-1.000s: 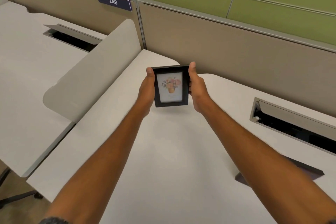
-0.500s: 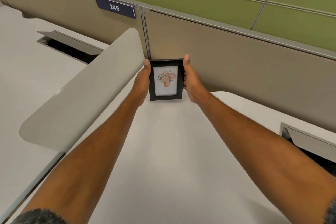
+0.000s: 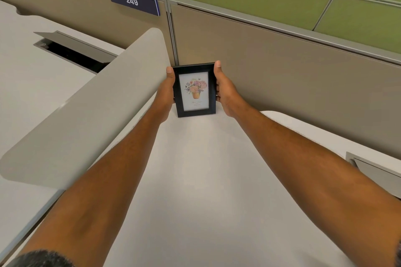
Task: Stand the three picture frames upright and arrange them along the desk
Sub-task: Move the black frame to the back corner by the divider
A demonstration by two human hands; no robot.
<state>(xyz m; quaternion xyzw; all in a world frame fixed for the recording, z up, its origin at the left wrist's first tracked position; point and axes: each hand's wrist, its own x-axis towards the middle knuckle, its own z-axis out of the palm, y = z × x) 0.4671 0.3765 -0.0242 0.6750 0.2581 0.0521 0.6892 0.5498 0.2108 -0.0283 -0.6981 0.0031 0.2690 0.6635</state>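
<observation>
A small black picture frame [image 3: 195, 90] with a flower-pot print stands upright at the far left corner of the white desk [image 3: 206, 180], close to the brown partition. Its lower edge rests on or just above the desk surface. My left hand [image 3: 166, 93] grips its left side, thumb at the top corner. My right hand [image 3: 223, 91] grips its right side the same way. No other picture frame is in view.
A grey curved divider [image 3: 91, 110] runs along the desk's left side, touching my left hand. The brown partition [image 3: 282, 76] with a "249" sign [image 3: 133, 1] stands behind. Open cable hatches sit on the neighbouring desk [image 3: 73, 50] and at the right edge [image 3: 375, 171].
Both hands carried the frame away from me and to the left, from mid-desk in the air to the far corner by the partition, lowering it to the desk surface.
</observation>
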